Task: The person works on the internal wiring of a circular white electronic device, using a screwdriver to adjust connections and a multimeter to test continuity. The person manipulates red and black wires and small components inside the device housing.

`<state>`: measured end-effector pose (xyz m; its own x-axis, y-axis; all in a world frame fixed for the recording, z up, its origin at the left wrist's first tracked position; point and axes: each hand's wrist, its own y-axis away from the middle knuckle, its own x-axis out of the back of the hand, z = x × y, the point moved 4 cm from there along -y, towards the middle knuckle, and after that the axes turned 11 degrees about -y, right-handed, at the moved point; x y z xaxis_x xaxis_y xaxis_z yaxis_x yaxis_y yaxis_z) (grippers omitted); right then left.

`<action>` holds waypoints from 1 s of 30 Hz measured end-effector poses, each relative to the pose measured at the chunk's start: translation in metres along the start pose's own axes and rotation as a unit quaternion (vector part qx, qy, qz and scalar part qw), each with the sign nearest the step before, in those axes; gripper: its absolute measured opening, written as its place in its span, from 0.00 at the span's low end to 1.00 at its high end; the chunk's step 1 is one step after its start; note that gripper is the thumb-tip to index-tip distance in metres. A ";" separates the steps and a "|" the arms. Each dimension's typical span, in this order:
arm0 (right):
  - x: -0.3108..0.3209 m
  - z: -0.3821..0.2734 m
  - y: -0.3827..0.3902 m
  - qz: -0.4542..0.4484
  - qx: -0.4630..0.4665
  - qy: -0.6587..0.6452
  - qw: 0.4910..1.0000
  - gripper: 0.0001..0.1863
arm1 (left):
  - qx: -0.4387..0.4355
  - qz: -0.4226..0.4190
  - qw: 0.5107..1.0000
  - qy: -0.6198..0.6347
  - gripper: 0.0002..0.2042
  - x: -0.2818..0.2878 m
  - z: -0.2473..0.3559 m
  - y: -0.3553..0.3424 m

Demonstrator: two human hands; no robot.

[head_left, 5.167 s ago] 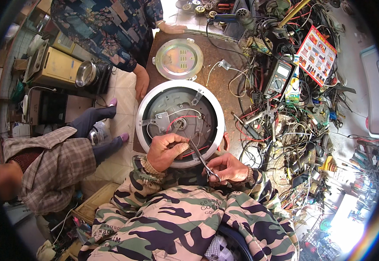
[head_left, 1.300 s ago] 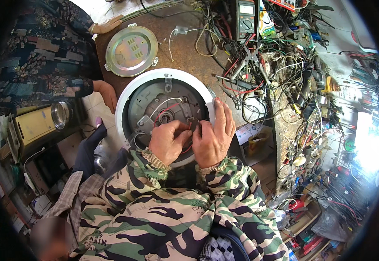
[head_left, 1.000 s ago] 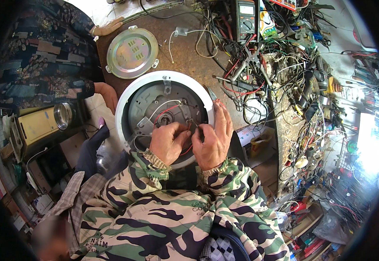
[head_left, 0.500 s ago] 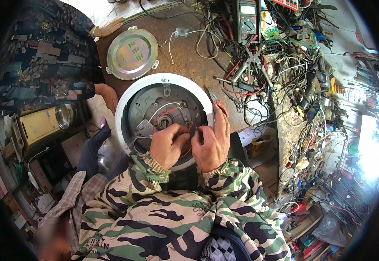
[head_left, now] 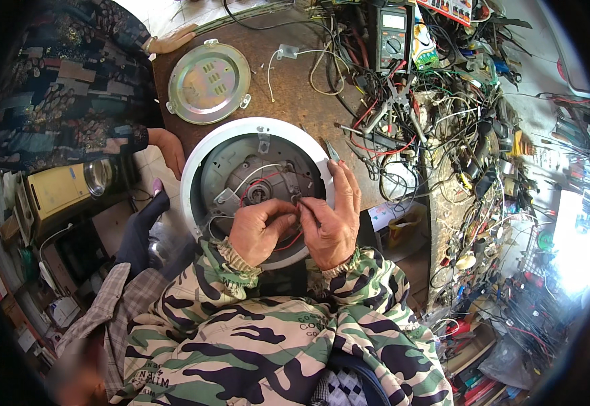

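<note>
A round appliance body [head_left: 197,159] with a white rim and grey metal inside lies with its hollow side up in front of me. My left hand [head_left: 259,231] reaches over its near side, thumb and forefinger pinched. Against those fingertips, my right hand [head_left: 332,233] pinches too, its outer fingers stretched along the right rim. A thin red wire [head_left: 293,242] runs between the hands; its gripped part is mostly hidden by my fingers. Inside, a white wire [head_left: 249,174] curves past the central round fitting [head_left: 259,193]. Pliers [head_left: 333,150] poke out beyond my right fingers, handles covered.
A round metal plate [head_left: 208,84] with tabs lies on the brown workbench [head_left: 274,78], near another person's hands [head_left: 168,150]. A multimeter [head_left: 393,40], tangled cables [head_left: 444,128] and tools crowd the right. Another person in plaid [head_left: 98,308] is at lower left.
My right thumb and forefinger have shifted slightly, and the outer fingers now cover the pliers' red handles. Both hands stay over the appliance. The whole view has moved a little.
</note>
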<state>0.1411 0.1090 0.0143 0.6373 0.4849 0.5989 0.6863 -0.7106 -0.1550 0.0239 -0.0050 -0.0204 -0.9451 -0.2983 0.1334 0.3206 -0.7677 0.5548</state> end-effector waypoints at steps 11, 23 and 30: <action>-0.006 -0.006 -0.010 0.003 -0.007 0.069 0.998 0.08 | -0.017 0.071 0.980 -0.186 0.08 0.002 0.018 -0.005; -0.004 -0.006 -0.008 0.000 -0.027 0.042 0.999 0.11 | -0.048 0.104 0.974 -0.198 0.07 -0.001 0.016 -0.001; -0.003 0.000 -0.003 0.000 -0.038 0.034 0.999 0.10 | -0.032 0.099 0.979 -0.177 0.07 -0.001 0.011 -0.003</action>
<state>0.1370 0.1095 0.0130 0.6098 0.4519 0.6511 0.6564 -0.7484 -0.0953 0.0229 0.0032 -0.0132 -0.8226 -0.2383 0.5163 0.4930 -0.7514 0.4386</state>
